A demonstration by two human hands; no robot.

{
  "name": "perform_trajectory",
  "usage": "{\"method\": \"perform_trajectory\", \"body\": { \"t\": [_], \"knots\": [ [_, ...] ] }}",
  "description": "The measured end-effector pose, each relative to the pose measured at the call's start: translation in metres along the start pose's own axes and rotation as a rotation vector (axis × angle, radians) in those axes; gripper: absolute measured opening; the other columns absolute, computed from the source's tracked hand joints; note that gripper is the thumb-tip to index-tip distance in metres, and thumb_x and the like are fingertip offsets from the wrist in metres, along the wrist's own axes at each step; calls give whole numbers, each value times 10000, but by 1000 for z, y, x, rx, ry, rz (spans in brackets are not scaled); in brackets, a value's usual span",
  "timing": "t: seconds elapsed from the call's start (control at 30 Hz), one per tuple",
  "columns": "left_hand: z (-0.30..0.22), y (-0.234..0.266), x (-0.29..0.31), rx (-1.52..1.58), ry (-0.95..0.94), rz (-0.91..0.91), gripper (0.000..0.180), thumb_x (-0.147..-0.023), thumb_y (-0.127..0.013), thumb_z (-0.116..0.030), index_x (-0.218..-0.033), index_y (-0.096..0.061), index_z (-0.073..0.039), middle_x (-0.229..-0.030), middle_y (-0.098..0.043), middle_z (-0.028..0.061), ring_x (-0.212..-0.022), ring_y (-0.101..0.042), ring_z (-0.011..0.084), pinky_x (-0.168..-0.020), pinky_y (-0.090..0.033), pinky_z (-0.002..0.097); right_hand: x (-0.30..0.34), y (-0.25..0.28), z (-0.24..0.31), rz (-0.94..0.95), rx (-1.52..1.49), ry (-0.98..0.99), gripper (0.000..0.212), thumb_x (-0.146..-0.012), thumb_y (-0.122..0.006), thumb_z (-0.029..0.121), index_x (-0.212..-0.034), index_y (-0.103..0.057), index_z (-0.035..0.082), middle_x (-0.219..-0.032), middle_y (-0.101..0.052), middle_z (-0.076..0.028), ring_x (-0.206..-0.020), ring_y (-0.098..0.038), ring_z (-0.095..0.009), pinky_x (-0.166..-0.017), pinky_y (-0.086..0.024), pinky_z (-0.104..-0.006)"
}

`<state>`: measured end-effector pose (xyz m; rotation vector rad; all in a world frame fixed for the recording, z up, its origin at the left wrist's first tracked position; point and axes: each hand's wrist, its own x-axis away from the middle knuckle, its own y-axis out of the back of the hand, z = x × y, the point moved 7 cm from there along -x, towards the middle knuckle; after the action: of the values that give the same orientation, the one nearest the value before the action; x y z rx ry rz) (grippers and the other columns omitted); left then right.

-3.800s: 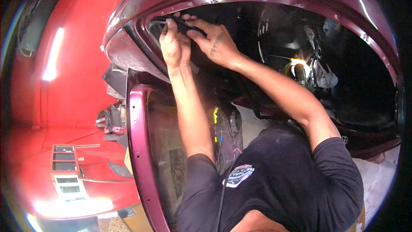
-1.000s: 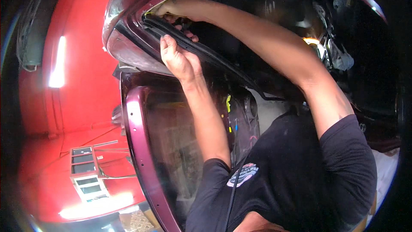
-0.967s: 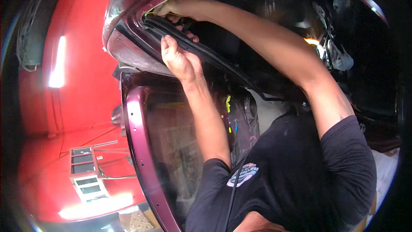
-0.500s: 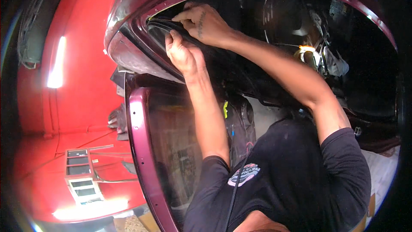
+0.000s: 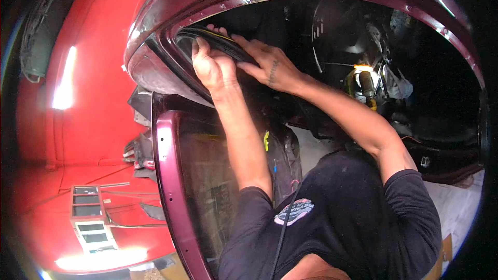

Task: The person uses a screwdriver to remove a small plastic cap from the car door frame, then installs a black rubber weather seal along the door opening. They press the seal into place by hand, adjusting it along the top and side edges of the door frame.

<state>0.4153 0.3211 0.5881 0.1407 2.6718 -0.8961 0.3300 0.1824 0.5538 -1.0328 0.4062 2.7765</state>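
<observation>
A black rubber seal strip (image 5: pixel 225 46) with a thin yellow line along it runs out of the left corner of a maroon car body's opening (image 5: pixel 171 32). My left hand (image 5: pixel 214 70) is closed round the strip near that corner; its thumb is on the near side and its fingertips show beyond the far edge. Further along the strip, my right hand (image 5: pixel 272 65) grips it between thumb and fingers. The strip's run past my right hand is lost in the dark interior.
Below the opening at left stands a maroon door (image 5: pixel 168 163) with a glass pane. A lit work lamp (image 5: pixel 363 75) glows inside the dark car body. Beyond is a red wall (image 5: pixel 96 140) with a framed window unit (image 5: pixel 93 218). A bright tube light (image 5: pixel 65 78) is at left.
My right hand has slid away from the corner, right and down along the strip. The left hand's fingers now show over the strip, and its yellow line has come into sight.
</observation>
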Motion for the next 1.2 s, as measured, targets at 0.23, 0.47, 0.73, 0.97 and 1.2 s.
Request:
{"method": "perform_trajectory", "body": {
  "t": [0.23, 0.47, 0.73, 0.97, 1.2],
  "knots": [
    [-3, -13, -4, 26, 2, 49, 253, -1041, -464, -116, -1233, -526, 37, -1192, -615, 195, -1082, -617, 336, -1045, -483, 521, 0, 1, 3, 1, 253, 28, 601, -916, -663, 231, -1467, -468, 91, -982, -603, -184, -809, -646, -387, -703, -547, -456],
    [0, -26, -6, 125, -14, -15, 251, -1043, -452, -113, -1237, -532, 25, -1213, -631, 178, -1229, -587, 353, -1086, -437, 558, 7, 15, 1, 2, 203, -35, 579, -938, -640, 209, -1476, -458, 101, -997, -592, -198, -814, -637, -413, -717, -543, -479],
    [-5, 10, -22, 290, -18, 13, 350, -1043, -503, -315, -1199, -607, -19, -1204, -660, 173, -1182, -608, 352, -1090, -446, 505, 10, 25, 4, 2, 261, 46, 565, -927, -647, 82, -1462, -468, 105, -981, -580, -232, -809, -643, -442, -652, -497, -496],
    [-4, 23, -33, 239, -64, -83, 334, -1012, -569, -337, -1167, -640, -49, -1197, -676, 115, -1153, -617, 312, -1066, -457, 487, -3, 37, 22, 55, 390, 44, 513, -937, -634, 80, -1430, -492, 72, -953, -602, -239, -742, -647, -444, -601, -496, -496],
    [-4, 40, -38, 46, -91, -210, 405, -1017, -567, -399, -1121, -610, -9, -1082, -679, 146, -1019, -670, 317, -899, -550, 506, -34, 52, 52, 65, 347, 52, 422, -950, -636, 141, -1346, -553, 18, -1029, -645, -293, -842, -676, -467, -652, -546, -487]
  ]
}}
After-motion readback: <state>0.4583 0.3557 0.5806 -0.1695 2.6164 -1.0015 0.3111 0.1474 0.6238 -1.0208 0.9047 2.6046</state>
